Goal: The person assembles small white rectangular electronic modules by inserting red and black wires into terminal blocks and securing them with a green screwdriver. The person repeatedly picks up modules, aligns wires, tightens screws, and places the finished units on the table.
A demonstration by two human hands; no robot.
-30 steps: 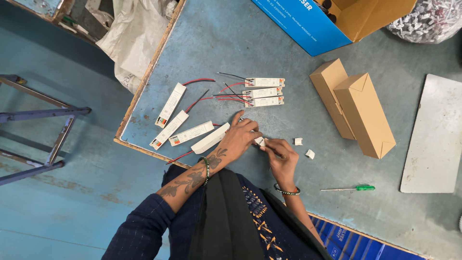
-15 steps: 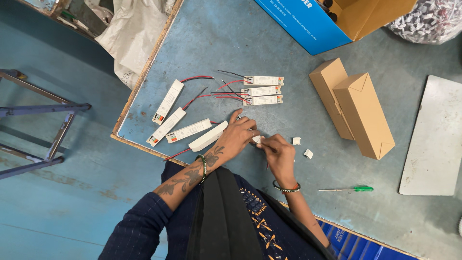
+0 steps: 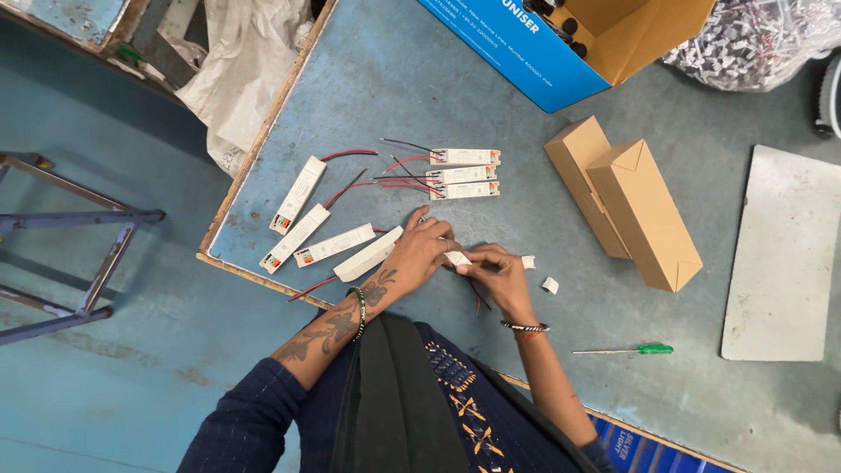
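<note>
- Left hand: closed around a white driver module on the table.
- Right hand: its wires are pinched.
- Small white caps lie just beside.

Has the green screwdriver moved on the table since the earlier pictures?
No. The green screwdriver lies in the same spot as before, right of the right hand and below the brown cartons.

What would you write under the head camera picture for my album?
Two hands, left hand and right hand, hold a small white part over a grey table beside white wired units.
</note>
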